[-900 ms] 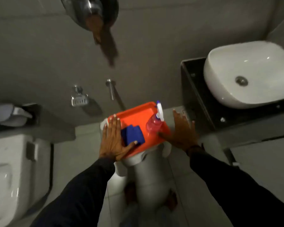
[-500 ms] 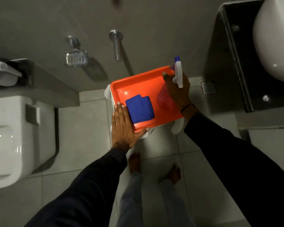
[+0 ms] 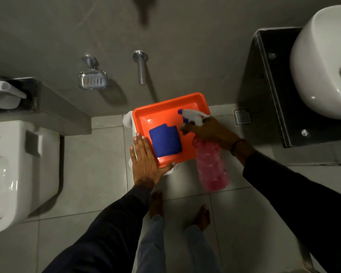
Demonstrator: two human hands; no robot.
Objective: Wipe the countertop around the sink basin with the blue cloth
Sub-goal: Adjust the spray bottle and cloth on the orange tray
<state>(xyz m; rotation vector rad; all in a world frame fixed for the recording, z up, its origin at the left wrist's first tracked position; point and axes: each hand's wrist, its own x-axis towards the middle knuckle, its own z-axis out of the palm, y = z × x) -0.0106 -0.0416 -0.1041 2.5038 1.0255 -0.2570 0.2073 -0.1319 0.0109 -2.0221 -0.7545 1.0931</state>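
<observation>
A folded blue cloth (image 3: 165, 140) lay inside an orange plastic tray (image 3: 161, 113), toward its near left side, untouched by either hand. The tray sat on a white stand (image 3: 127, 120) whose edges showed at its corners, above a pale tiled floor.

The person's left hand (image 3: 146, 161) lay flat, fingers spread a little, pressed on the tray's near left rim just beside the cloth, seemingly to steady the tray. The right hand (image 3: 212, 133) was wrapped around the neck of a pink spray bottle (image 3: 211, 164) with a white and blue trigger head (image 3: 192, 116), and the bottle hung tilted over the tray's near right edge, its base toward the person.

Well apart to the right, a white sink basin (image 3: 321, 62) stood on a dark countertop (image 3: 268, 83). That countertop looked not yet wiped.

Judging by this, the task was at its preparation step: cleaner in hand, the cloth not yet collected. The next move would likely call for the left hand to leave the rim and pinch up the cloth, then for both to travel right to the countertop around the basin.

A toilet (image 3: 18, 168) stood at the left, with a chrome soap dish (image 3: 93, 80) on the wall.
</observation>
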